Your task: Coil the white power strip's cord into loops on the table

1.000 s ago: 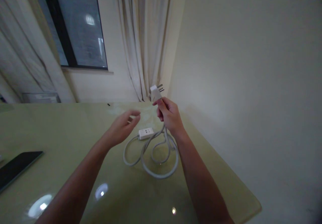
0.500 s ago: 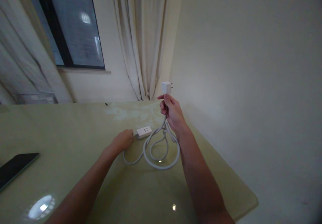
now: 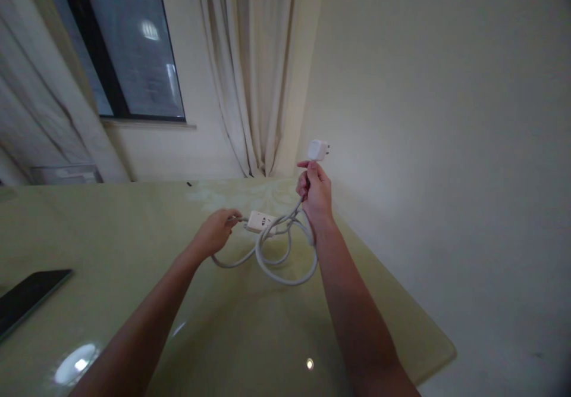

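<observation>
My right hand [image 3: 316,188] is raised over the table's far right part, its fingers closed round the cord just below a white plug [image 3: 318,150]. The plug's prongs point right. From that hand the grey-white cord [image 3: 285,281] hangs in loose loops against my right wrist. My left hand [image 3: 218,230] pinches the cord close to where it enters a white power strip [image 3: 262,221]. The strip's socket face is turned toward me, and part of the cord passes in front of its right end.
The glossy pale green table [image 3: 250,337] ends on the right beside a plain wall [image 3: 437,147]. A dark flat tablet-like object [image 3: 31,296] lies at the left. A small black piece [image 3: 189,184] sits by the far edge, before the curtain [image 3: 254,75].
My right hand has moved right with the plug. My left hand has risen a little with the strip's cord end, and the loops have lifted and shifted.
</observation>
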Available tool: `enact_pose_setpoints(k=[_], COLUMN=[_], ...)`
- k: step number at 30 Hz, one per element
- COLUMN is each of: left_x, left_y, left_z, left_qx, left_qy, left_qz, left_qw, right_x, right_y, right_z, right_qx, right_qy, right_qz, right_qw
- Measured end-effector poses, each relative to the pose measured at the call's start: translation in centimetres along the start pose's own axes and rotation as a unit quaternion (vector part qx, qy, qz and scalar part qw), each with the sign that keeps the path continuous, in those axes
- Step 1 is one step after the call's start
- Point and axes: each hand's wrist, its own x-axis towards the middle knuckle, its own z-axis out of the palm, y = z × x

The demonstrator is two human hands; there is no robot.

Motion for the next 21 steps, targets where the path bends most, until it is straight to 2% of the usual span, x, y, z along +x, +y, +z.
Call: enact_pose_setpoints(k=[5,12,16,21], left_x=[-0.3,-0.9,-1.0,-1.5], left_y=[1.0,1.9,2.3,3.5], left_z=[-0.9,-0.4,-0.3,-0.6], left_qx=[-0.083,-0.178,-0.171,-0.195], left_qy=[0.007,-0.108,-0.095,-0.099], left_qz=[0.038,0.037,0.050,0.033], left_qw=[0.996,0.977,0.979,0.975], right_x=[0.1,-0.2,-0.4,-0.7], right_y=[0.2,-0.3,-0.9,-1.4], right_z=[-0.2,0.1,0.5,0.8], right_qx=[0.019,0.025,0.018,0.013], right_qy=[0.013,0.014,0.007,-0.003], right_qz=[-0.032,-0.039,-0.048,-0.065], right_qw=[0.999,0.999,0.999,0.998])
